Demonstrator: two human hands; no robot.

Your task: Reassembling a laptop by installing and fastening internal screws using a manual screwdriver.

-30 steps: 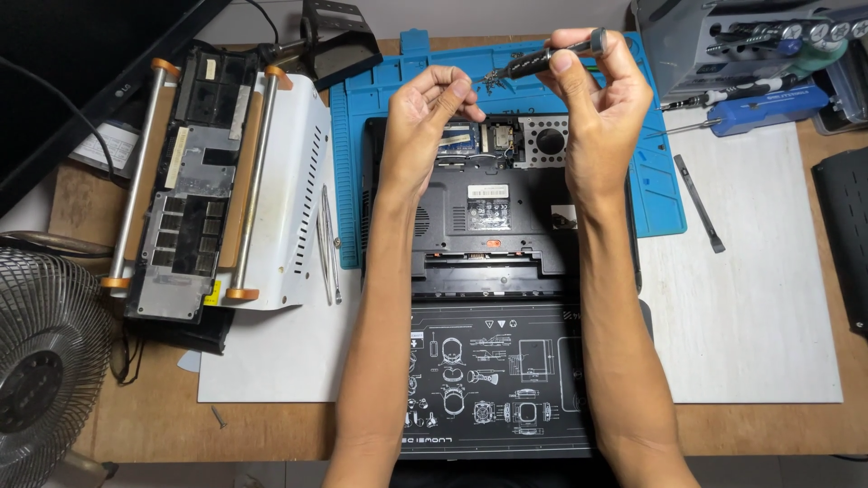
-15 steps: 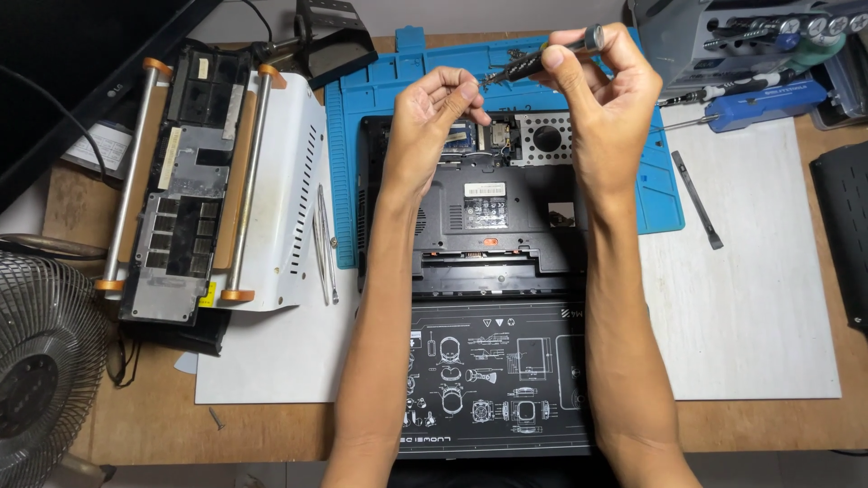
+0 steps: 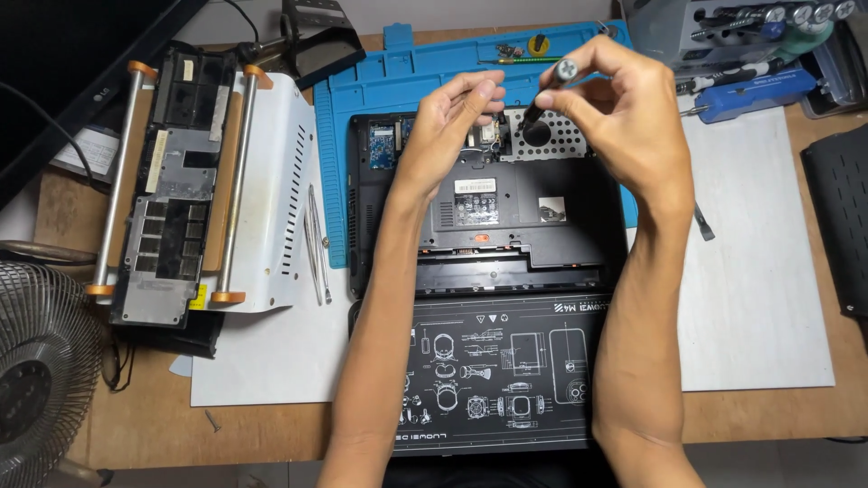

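Opened laptop on the counter, both hands above its far edge.

We log the right hand with its grip pinching a small screwdriver, silver cap up and dark tip angled down toward the round fan grille at the far right of the laptop. The left hand has fingertips pressed together just left of the tip; whether it holds anything we cannot tell. The laptop lies on a blue mat, with a black printed mat on its near side. At left we list a metal frame with two rods, and a fan at near left.
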